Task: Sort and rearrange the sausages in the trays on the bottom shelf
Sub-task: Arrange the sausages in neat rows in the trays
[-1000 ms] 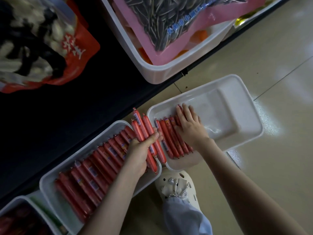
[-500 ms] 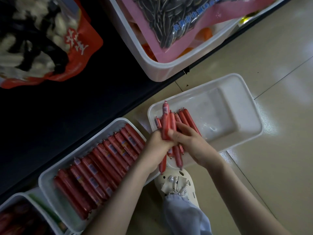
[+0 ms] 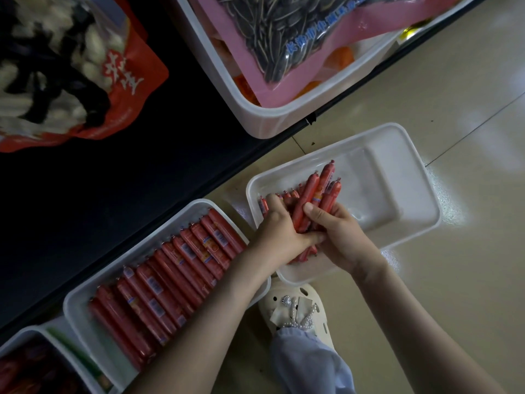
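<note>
A white tray (image 3: 74,314) at the lower left holds a tidy row of red sausages (image 3: 170,277). To its right a second white tray (image 3: 412,194) lies on the floor, bare on its right side. Over that tray's left end, both hands hold a bundle of red sausages (image 3: 315,194) whose tips point up and to the right. My left hand (image 3: 279,231) presses on the bundle's left side with fingers curled over it. My right hand (image 3: 338,234) grips it from the right, thumb across the top. More sausages lie under my left fingers, mostly hidden.
A black shelf edge (image 3: 341,109) runs diagonally above the trays. On it stand a large white bin (image 3: 255,115) with a pink bag of sunflower seeds (image 3: 284,38), and a red snack bag (image 3: 71,66). A white clog (image 3: 295,308) stands below the trays. Another tray (image 3: 25,336) sits at the far left.
My left hand carried a few sausages from the left tray over to the right tray. Both hands have gathered them with the others into one bundle, now tilted to the right.
</note>
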A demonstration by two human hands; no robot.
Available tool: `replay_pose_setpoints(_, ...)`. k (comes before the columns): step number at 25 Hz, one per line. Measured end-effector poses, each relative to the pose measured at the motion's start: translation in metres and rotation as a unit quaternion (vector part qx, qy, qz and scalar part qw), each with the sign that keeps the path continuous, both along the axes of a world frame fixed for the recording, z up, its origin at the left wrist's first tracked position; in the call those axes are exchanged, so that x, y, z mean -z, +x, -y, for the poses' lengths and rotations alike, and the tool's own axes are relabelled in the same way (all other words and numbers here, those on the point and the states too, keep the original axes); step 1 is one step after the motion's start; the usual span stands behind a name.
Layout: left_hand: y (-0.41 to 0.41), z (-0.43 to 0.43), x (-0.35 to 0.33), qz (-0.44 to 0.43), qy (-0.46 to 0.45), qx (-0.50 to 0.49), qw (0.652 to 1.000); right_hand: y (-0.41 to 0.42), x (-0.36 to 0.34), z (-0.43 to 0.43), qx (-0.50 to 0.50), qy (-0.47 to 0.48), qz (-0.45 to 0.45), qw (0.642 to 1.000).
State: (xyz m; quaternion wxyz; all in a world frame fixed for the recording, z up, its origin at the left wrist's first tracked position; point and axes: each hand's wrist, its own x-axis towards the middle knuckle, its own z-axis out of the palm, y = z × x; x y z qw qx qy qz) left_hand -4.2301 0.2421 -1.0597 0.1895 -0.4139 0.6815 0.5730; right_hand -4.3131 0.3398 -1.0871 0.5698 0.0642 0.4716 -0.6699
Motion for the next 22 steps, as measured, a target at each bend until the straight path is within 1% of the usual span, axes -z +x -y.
replay_pose_setpoints(1, 0.005, -0.002, 0.002, -0.037, -0.059, 0.0, 0.998, -0.006, -0.002, 0.002, 0.012, 0.026, -0.022, 0.999)
replay_pose_setpoints(2, 0.011, -0.003, 0.009, -0.066, -0.156, 0.011, 0.986, -0.015, 0.0, 0.002, 0.017, 0.081, -0.072, 0.994)
replay_pose_setpoints(3, 0.017, -0.003, 0.017, -0.074, -0.257, 0.03, 0.963, -0.026, 0.005, 0.002, 0.006, 0.163, -0.151, 0.975)
replay_pose_setpoints(4, 0.023, -0.004, 0.027, -0.049, -0.328, 0.06, 0.941, -0.038, 0.015, -0.001, -0.027, 0.25, -0.249, 0.936)
replay_pose_setpoints(5, 0.03, -0.006, 0.037, 0.0, -0.368, 0.099, 0.925, -0.05, 0.026, -0.005, -0.091, 0.314, -0.335, 0.884)
replay_pose_setpoints(6, 0.037, -0.009, 0.049, 0.04, -0.392, 0.138, 0.909, -0.057, 0.038, -0.009, -0.176, 0.357, -0.396, 0.828)
replay_pose_setpoints(7, 0.042, -0.013, 0.057, 0.057, -0.422, 0.166, 0.889, -0.061, 0.048, -0.013, -0.259, 0.382, -0.428, 0.777)
replay_pose_setpoints(8, 0.045, -0.016, 0.065, 0.054, -0.456, 0.176, 0.871, -0.06, 0.055, -0.016, -0.315, 0.389, -0.441, 0.745)
replay_pose_setpoints(9, 0.047, -0.02, 0.07, 0.047, -0.482, 0.181, 0.856, -0.059, 0.061, -0.019, -0.336, 0.384, -0.45, 0.733)
replay_pose_setpoints(12, 0.047, -0.023, 0.08, 0.047, -0.523, 0.182, 0.831, -0.056, 0.068, -0.027, -0.299, 0.385, -0.483, 0.728)
replay_pose_setpoints(14, 0.047, -0.024, 0.08, 0.05, -0.537, 0.18, 0.823, -0.057, 0.07, -0.033, -0.296, 0.417, -0.496, 0.702)
replay_pose_setpoints(16, 0.047, -0.025, 0.08, 0.052, -0.537, 0.176, 0.823, -0.056, 0.071, -0.035, -0.346, 0.419, -0.507, 0.669)
replay_pose_setpoints(18, 0.048, -0.025, 0.082, 0.048, -0.54, 0.168, 0.823, -0.051, 0.071, -0.033, -0.404, 0.372, -0.544, 0.635)
replay_pose_setpoints(20, 0.047, -0.025, 0.082, 0.048, -0.54, 0.163, 0.824, -0.047, 0.068, -0.031, -0.426, 0.346, -0.57, 0.612)
replay_pose_setpoints(22, 0.047, -0.025, 0.083, 0.046, -0.545, 0.161, 0.822, -0.046, 0.065, -0.029, -0.425, 0.358, -0.582, 0.594)
